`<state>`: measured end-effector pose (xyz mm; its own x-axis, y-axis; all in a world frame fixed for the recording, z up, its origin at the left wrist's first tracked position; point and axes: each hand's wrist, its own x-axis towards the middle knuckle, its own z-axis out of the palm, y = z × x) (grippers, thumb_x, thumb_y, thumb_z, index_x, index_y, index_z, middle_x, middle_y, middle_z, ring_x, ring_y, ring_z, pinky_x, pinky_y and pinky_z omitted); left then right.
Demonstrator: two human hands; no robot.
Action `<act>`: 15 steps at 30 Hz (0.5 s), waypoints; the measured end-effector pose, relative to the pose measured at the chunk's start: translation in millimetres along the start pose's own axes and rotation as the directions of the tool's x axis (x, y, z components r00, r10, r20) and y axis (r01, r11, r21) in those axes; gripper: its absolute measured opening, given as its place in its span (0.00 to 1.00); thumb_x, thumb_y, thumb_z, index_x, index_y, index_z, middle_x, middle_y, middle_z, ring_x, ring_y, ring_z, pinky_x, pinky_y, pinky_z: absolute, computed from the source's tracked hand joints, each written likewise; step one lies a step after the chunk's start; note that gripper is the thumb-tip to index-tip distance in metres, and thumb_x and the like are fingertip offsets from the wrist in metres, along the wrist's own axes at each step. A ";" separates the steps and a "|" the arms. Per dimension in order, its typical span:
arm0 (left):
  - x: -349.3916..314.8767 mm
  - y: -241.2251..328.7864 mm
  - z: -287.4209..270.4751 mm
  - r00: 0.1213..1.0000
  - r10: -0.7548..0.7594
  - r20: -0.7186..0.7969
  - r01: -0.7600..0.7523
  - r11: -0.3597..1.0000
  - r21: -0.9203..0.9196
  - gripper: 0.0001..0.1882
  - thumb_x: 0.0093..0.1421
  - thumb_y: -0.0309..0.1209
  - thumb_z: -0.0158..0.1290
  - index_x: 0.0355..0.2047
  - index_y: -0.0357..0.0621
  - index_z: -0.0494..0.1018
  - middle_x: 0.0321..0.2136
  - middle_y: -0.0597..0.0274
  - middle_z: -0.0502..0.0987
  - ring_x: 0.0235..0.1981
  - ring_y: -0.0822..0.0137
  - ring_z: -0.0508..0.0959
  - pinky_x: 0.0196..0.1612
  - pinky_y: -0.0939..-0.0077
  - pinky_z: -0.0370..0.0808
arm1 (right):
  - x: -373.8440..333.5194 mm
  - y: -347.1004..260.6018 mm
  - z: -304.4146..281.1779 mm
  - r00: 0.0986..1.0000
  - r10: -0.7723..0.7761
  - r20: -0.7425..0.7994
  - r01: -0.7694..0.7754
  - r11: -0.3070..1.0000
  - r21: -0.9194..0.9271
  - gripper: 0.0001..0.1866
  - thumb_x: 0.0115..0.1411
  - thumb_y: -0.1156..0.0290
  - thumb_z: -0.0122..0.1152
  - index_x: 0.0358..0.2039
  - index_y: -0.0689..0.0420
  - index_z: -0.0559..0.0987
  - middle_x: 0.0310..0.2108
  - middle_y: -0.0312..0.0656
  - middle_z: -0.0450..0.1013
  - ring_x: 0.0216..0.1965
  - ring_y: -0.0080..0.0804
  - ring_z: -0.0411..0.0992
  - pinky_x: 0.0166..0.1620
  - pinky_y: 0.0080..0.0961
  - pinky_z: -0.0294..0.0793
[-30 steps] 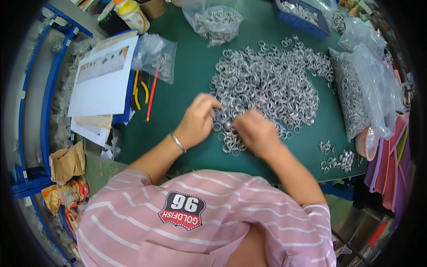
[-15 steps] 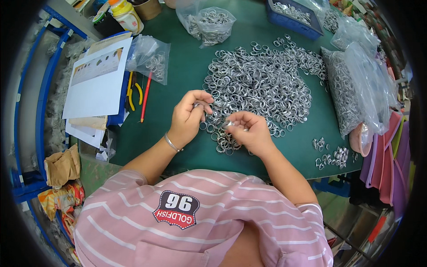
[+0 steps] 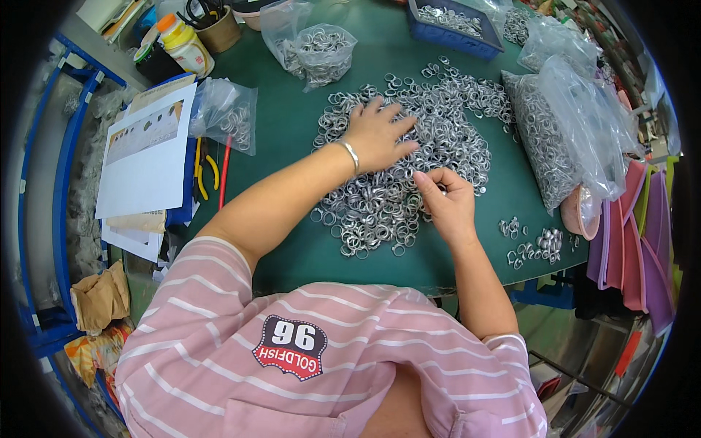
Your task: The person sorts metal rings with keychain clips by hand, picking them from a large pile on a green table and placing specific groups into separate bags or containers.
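Note:
A broad heap of silver metal rings (image 3: 376, 208) covers the middle of the green table (image 3: 292, 270). Over the heap's upper left part, my left hand (image 3: 380, 135) lies palm down with its fingers spread, slightly blurred, holding nothing I can see. My right hand (image 3: 451, 204) is at the heap's near right side, thumb and fingers closed together. A metal ring (image 3: 442, 189) glints between its curled fingers, mostly hidden by them. Set apart from the heap, a small group of rings (image 3: 548, 244) lies near the table's right edge.
A large clear bag of rings (image 3: 540, 135) stands on the right. At the back are a blue tray (image 3: 456, 38) and a smaller bag of rings (image 3: 321, 58). Yellow-handled pliers (image 3: 204, 171), a red pen (image 3: 224, 164) and papers (image 3: 142, 175) lie left.
My left hand has reached forward and right onto the heap, its curled fingers now spread. My right hand has moved slightly right and stays closed. The view has shifted a little.

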<state>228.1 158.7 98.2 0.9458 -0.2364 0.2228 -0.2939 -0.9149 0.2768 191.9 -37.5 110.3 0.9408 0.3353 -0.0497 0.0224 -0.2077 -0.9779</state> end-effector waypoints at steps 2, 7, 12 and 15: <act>-13.6 10.2 -1.4 0.994 0.113 -0.002 -0.113 0.994 0.006 0.34 0.55 0.52 0.56 0.60 0.59 0.65 0.59 0.52 0.66 0.61 0.43 0.63 0.58 0.42 0.59 | 0.6 -0.9 2.3 0.981 -0.180 -0.075 0.177 0.983 -0.049 0.10 0.59 0.70 0.65 0.38 0.62 0.81 0.24 0.31 0.73 0.23 0.13 0.64 0.26 0.16 0.65; -51.5 15.5 -16.2 0.977 0.215 -0.006 -0.214 0.964 -0.156 0.33 0.53 0.46 0.60 0.58 0.53 0.67 0.56 0.58 0.68 0.58 0.48 0.66 0.56 0.49 0.62 | -7.6 9.3 7.0 0.983 -0.182 0.010 0.150 0.780 -0.608 0.27 0.58 0.67 0.64 0.58 0.54 0.71 0.28 0.47 0.74 0.27 0.43 0.74 0.32 0.36 0.75; -88.8 19.2 -19.9 0.957 0.280 -0.070 -0.288 0.945 -0.155 0.27 0.53 0.40 0.60 0.54 0.53 0.71 0.53 0.60 0.70 0.58 0.51 0.66 0.56 0.52 0.62 | -15.7 16.6 6.0 0.927 -0.349 0.139 0.346 0.650 -0.676 0.22 0.57 0.66 0.63 0.53 0.52 0.74 0.28 0.43 0.74 0.28 0.43 0.76 0.30 0.38 0.76; -98.0 13.4 -28.6 0.971 0.223 -0.086 -0.233 0.962 -0.141 0.24 0.54 0.31 0.59 0.53 0.51 0.72 0.54 0.59 0.70 0.58 0.55 0.68 0.57 0.52 0.63 | -23.0 12.2 5.0 0.941 -0.309 0.138 0.302 0.587 -0.751 0.20 0.57 0.67 0.62 0.52 0.50 0.75 0.27 0.42 0.73 0.27 0.43 0.75 0.30 0.38 0.76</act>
<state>127.5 179.0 106.8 0.8412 -0.4051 0.3580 -0.5226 -0.7792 0.3461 168.9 -43.2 98.5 0.8321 0.5061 0.2271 0.5515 -0.7105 -0.4371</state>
